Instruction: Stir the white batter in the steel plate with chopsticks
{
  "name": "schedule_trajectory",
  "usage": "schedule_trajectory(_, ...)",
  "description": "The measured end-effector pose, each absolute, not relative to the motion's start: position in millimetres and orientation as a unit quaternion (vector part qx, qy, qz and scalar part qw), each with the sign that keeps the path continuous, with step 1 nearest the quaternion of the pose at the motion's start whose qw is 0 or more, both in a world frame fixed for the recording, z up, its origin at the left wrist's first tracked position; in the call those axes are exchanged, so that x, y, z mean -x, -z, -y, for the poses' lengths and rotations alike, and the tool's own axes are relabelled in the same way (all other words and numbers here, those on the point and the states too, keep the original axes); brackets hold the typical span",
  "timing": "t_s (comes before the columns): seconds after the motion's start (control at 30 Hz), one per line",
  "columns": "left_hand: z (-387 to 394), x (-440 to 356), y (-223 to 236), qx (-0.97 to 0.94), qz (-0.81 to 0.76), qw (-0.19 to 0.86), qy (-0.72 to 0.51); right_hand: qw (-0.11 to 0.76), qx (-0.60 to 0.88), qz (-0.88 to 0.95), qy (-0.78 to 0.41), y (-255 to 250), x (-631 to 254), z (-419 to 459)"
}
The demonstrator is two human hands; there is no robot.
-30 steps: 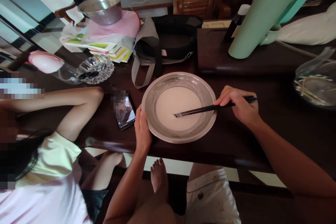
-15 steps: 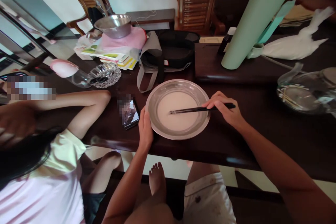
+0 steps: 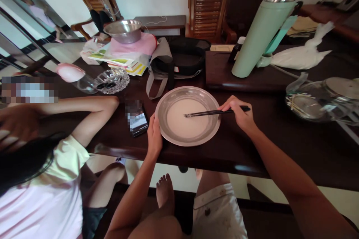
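A wide metal bowl [image 3: 188,142] with a pale, milky liquid [image 3: 186,125] in it rests near the front edge of the dark table. My left hand [image 3: 154,136] grips the bowl's left rim, fingers along its outer side. Above the bowl's right rim, my right hand [image 3: 237,112] is closed around a pair of black chopsticks [image 3: 206,113]. Their tips reach into the liquid near the middle of the bowl. Just left of my left hand lies a phone [image 3: 137,121] with its screen lit.
Another person's arm [image 3: 84,117] lies on the table at left. Behind the bowl are a black bag [image 3: 186,59], a glass dish [image 3: 113,81] and a metal basin [image 3: 123,31] on a pile. A green thermos [image 3: 260,41] and a clear container [image 3: 305,104] stand at right.
The chopstick tips have shifted slightly right and up within the liquid, while my left hand stays on the rim. The view has moved a little, and a walking person now shows at upper left.
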State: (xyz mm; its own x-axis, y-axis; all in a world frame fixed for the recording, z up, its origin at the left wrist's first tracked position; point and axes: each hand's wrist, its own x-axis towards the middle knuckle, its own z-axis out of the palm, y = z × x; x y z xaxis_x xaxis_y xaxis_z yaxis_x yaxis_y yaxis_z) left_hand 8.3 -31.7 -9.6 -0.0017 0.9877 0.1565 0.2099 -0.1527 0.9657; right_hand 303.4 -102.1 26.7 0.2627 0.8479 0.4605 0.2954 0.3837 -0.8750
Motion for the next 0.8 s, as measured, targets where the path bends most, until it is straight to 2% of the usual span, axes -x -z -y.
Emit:
schedule_trajectory(0.1,32.1,-7.7,9.5,-0.579,-0.518,0.402,-0.484,0.631,0.479,0.555,-0.255,-25.5,-304.2,101.9)
schedule_trajectory(0.27,33.3,-7.8,6.7,-0.585,-0.516,0.4,-0.481,0.567,0.505,0.611,-0.224,-26.0,-303.8,102.1)
schedule_trajectory(0.43,32.9,-9.4,3.7,-0.586,-0.522,0.397,-0.476,0.626,0.489,0.558,-0.239,-25.2,-306.5,101.9)
schedule_trajectory(0.6,32.8,-9.0,4.4,-0.587,-0.519,0.398,-0.478,0.553,0.51,0.619,-0.225,-26.0,-306.1,102.5)
schedule_trajectory(0.73,33.0,-7.8,5.9,-0.583,-0.521,0.402,-0.477,0.61,0.493,0.582,-0.214,-24.5,-307.8,102.2)
schedule_trajectory(0.8,32.9,-7.6,6.5,-0.582,-0.52,0.403,-0.479,0.609,0.488,0.58,-0.234,-24.9,-307.1,102.8)
